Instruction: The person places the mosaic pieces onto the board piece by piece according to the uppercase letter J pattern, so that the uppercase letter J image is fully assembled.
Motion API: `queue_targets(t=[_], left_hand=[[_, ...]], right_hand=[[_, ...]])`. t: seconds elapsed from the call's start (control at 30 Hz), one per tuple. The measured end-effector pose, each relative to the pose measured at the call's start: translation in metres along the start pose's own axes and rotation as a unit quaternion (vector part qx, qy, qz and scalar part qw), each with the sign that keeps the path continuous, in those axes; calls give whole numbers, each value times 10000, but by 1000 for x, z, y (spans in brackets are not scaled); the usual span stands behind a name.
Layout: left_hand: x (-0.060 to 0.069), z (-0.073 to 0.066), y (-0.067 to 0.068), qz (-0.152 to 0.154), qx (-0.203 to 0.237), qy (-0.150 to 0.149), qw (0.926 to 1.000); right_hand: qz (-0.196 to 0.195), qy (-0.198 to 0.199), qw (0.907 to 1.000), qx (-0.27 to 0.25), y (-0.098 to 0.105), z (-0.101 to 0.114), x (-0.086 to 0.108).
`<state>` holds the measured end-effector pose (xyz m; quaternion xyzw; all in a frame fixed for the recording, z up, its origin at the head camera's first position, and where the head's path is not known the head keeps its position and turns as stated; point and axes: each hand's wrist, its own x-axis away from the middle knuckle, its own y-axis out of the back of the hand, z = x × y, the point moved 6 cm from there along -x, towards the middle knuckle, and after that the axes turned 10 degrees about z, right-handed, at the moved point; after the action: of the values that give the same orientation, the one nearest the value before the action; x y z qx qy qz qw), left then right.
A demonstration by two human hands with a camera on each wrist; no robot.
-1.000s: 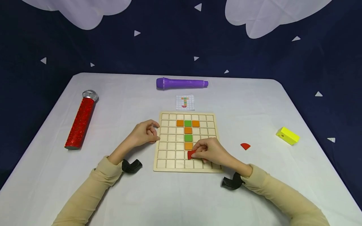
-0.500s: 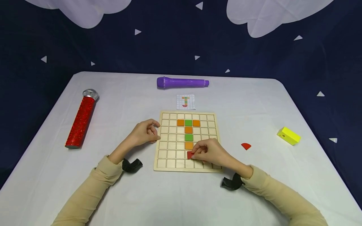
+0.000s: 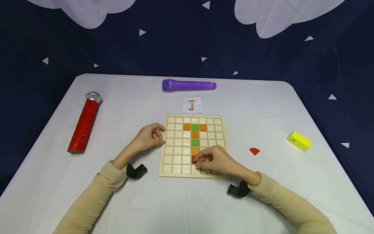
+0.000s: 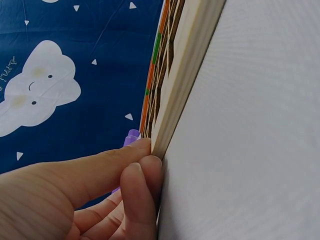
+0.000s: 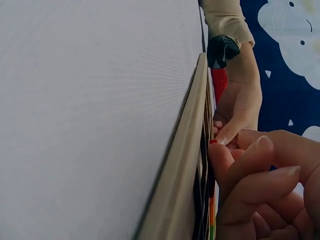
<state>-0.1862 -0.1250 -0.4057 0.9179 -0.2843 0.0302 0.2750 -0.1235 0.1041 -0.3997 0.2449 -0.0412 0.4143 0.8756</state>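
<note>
In the head view a wooden grid board (image 3: 177, 168) lies flat, with orange and green square tiles (image 3: 195, 142) set in a T-like column. Below the lowest orange tile (image 3: 195, 150) lies a red tile (image 3: 193, 159), partly hidden by fingers. My right hand (image 3: 216, 160) pinches this tile at its right side, thumb and forefinger close together; in the right wrist view a sliver of red shows at the fingertips. My left hand (image 3: 148, 137) rests its thumb and forefinger, spread apart, against the board's left edge. The left wrist view shows those fingertips touching the edge.
Behind the board lies a small pattern card (image 3: 192, 105) and a purple microphone (image 3: 189, 85). A red microphone (image 3: 83, 126) is at the left. To the right are a loose red quarter-circle tile (image 3: 254, 151) and a yellow block (image 3: 299, 140).
My right hand has shifted slightly left and lowered the red tile into the cell under the orange one. The left hand stays at the board's edge.
</note>
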Motion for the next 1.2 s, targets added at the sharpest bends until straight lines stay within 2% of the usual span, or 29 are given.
queue_targets(t=[0.2, 0.37, 0.5, 0.63, 0.9, 1.2], left_hand=[[0, 0, 0, 25, 1, -59, 10000], [1, -1, 0, 40, 38, -41, 10000], [1, -2, 0, 47, 64, -37, 10000], [1, -2, 0, 46, 62, -24, 10000], [1, -2, -1, 70, 77, 1, 9999], [1, -2, -1, 76, 76, -19, 9999]], right_hand=[[-14, 82, 9999, 148, 0, 1, 1], [-87, 190, 9993, 311, 7, 5, 9], [-391, 281, 9968, 635, 21, 6, 21], [-852, 225, 9917, 940, 39, 3, 38], [-1635, -222, 9748, 1504, 68, -16, 71], [-2201, -683, 9531, 1961, 90, -35, 108]])
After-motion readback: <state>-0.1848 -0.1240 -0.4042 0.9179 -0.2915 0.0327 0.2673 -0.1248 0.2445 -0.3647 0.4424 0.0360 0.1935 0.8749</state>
